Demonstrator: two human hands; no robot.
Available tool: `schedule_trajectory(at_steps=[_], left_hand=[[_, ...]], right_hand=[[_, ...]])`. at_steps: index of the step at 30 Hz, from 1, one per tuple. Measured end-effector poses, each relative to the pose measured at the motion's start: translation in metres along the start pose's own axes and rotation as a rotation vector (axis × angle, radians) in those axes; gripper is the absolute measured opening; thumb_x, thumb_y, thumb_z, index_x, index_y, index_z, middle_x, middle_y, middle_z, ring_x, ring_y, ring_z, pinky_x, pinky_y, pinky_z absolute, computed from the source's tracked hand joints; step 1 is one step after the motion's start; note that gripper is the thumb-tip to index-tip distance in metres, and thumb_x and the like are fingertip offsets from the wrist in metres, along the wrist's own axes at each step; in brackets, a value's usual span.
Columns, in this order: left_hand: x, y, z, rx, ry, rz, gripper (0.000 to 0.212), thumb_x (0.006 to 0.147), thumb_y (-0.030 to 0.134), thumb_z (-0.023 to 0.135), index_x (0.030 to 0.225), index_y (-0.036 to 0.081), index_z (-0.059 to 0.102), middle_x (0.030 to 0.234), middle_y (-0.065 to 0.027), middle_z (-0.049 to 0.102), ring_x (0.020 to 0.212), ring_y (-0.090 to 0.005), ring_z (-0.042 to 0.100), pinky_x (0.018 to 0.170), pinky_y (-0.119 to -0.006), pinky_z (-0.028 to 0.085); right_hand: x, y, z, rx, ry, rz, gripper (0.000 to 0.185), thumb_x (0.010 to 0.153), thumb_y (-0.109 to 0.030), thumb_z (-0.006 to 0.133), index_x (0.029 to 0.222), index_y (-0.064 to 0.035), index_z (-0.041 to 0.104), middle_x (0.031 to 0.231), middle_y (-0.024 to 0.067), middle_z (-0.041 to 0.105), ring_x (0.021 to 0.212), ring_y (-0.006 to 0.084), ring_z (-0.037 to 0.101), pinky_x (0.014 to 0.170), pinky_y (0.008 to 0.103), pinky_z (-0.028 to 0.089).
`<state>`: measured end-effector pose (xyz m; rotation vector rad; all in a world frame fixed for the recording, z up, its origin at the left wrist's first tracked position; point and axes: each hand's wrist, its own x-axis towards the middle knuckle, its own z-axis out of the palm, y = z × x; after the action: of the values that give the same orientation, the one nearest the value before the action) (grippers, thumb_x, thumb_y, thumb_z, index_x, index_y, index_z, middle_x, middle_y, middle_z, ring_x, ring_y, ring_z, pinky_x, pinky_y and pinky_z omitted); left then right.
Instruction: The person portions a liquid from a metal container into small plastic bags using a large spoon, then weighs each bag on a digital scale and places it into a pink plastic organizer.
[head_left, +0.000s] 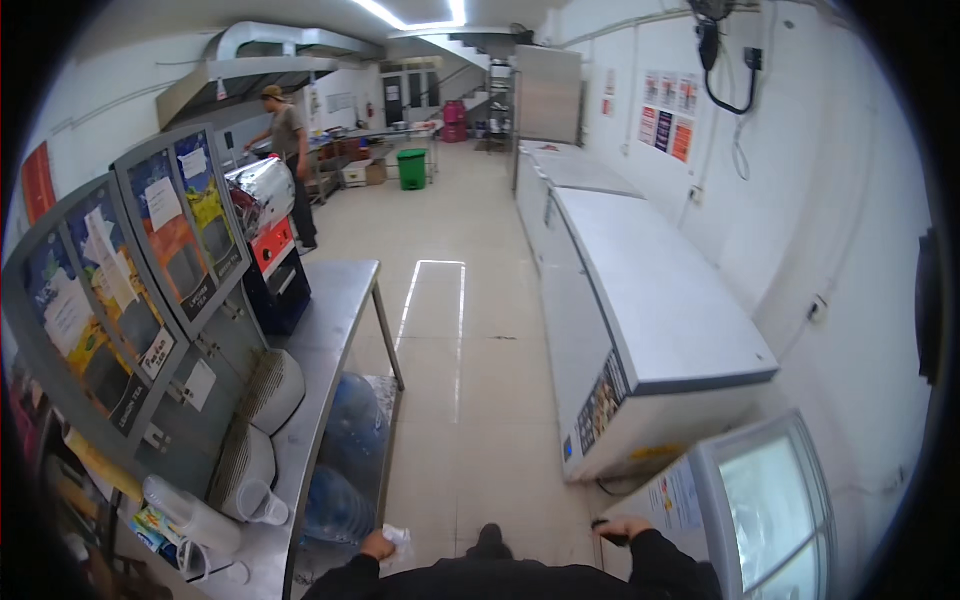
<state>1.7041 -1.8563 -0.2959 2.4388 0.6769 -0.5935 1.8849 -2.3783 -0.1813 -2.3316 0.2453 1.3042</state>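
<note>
My left hand is closed around a crumpled white tissue or cloth, low beside the steel table. At the lower right, my right hand grips a small black object whose kind I cannot tell, close to the side of a glass-topped display freezer. Both arms are in dark sleeves. Between the hands, the tip of a dark shoe shows on the tiled floor.
Drink dispensers, clear plastic cups and large water bottles line the left. White chest freezers stand at right. Further back, a person stands near the extractor hood, left of a green bin.
</note>
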Motion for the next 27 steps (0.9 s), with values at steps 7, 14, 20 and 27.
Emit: schedule_trajectory(at_steps=[7, 14, 20, 27], left_hand=[[0.074, 0.017, 0.004, -0.029, -0.139, -0.397, 0.035, 0.063, 0.023, 0.057, 0.091, 0.002, 0.061, 0.099, -0.0206, 0.057, 0.095, -0.0344, 0.053, 0.081, -0.038, 0.043], [0.268, 0.153, -0.125, -0.188, 0.293, -0.19, 0.036, 0.062, 0.022, 0.058, 0.093, 0.003, 0.06, 0.098, -0.0201, 0.058, 0.092, -0.0344, 0.054, 0.079, -0.039, 0.044], [0.471, 0.206, -0.207, -0.534, 0.519, -0.359, 0.037, 0.062, 0.017, 0.055, 0.094, -0.002, 0.057, 0.096, -0.023, 0.058, 0.094, -0.0356, 0.054, 0.08, -0.04, 0.043], [0.496, 0.271, -0.23, -0.305, 0.191, -0.486, 0.04, 0.062, 0.024, 0.057, 0.094, 0.001, 0.06, 0.102, -0.0201, 0.057, 0.095, -0.032, 0.055, 0.081, -0.037, 0.043]], right_hand=[[0.136, -0.227, -0.045, -0.431, -0.341, -0.7, 0.041, 0.072, -0.043, 0.059, 0.087, -0.0049, 0.059, 0.07, 0.0062, 0.057, 0.061, 0.0156, 0.052, 0.053, 0.0293, 0.041], [0.207, -0.276, -0.185, -0.185, -0.382, -0.37, 0.044, 0.069, -0.046, 0.061, 0.084, -0.0047, 0.06, 0.069, 0.0044, 0.055, 0.061, 0.0154, 0.052, 0.054, 0.0289, 0.041], [0.324, -0.343, -0.32, -0.21, -0.415, -0.301, 0.046, 0.067, -0.048, 0.063, 0.082, -0.0045, 0.06, 0.068, 0.0028, 0.054, 0.061, 0.0152, 0.051, 0.054, 0.0286, 0.04], [0.431, -0.568, -0.495, -0.309, -0.311, -0.494, 0.048, 0.066, -0.049, 0.064, 0.079, -0.0038, 0.06, 0.067, 0.0021, 0.053, 0.061, 0.0137, 0.049, 0.054, 0.028, 0.039]])
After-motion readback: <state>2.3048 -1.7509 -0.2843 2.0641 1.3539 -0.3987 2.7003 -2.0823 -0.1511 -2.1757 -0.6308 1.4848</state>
